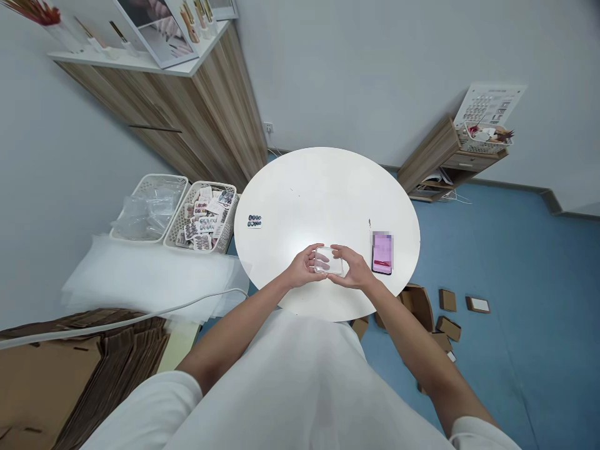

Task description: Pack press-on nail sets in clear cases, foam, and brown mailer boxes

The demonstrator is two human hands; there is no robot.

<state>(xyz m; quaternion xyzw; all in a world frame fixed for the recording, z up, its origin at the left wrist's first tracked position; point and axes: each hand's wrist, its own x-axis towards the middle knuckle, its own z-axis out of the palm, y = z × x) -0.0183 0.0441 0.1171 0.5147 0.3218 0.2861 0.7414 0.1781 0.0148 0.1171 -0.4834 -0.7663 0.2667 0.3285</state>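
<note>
Above the near part of the round white table [323, 181], a small clear plastic box [329, 260] is held between both hands. My left hand [304, 267] grips its left side, with fingers showing through the clear plastic. Around its right side closes my right hand [352, 267], thumb at the bottom edge and fingers at the top. No contents can be made out inside the box. On the table's left lies a small card with dark round pieces [254, 221]. To the right rests a phone [382, 253] with a lit pink screen.
At left stand a basket of clear plastic bags [171, 179] and a basket of patterned cards [233, 187]. Translucent sheets [154, 275] and flattened cardboard [51, 381] lie nearer. Small cardboard boxes [447, 300] are on the blue floor at right. Cabinets [225, 106] line the wall.
</note>
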